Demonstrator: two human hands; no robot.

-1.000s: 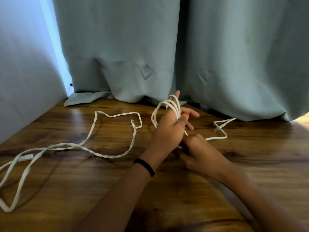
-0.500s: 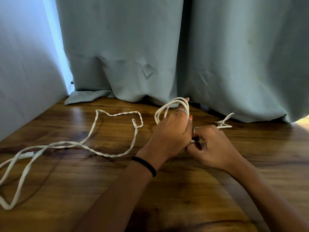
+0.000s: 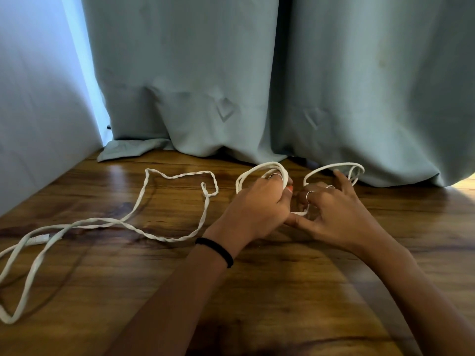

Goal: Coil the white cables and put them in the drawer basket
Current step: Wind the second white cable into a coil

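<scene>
Near the curtain hem (image 3: pixel 257 150), left hand (image 3: pixel 257 204) gripping coiled white cable (image 3: pixel 259 168), right hand (image 3: pixel 334 214) pinching its loop.

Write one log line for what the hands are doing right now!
step: coiling | left hand: grips thin white cable coil | right hand: guiding a loop | twisted white cable: loose on wooden table

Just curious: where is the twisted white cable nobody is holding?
The twisted white cable sprawls on the wooden table, left of the left hand.
</scene>
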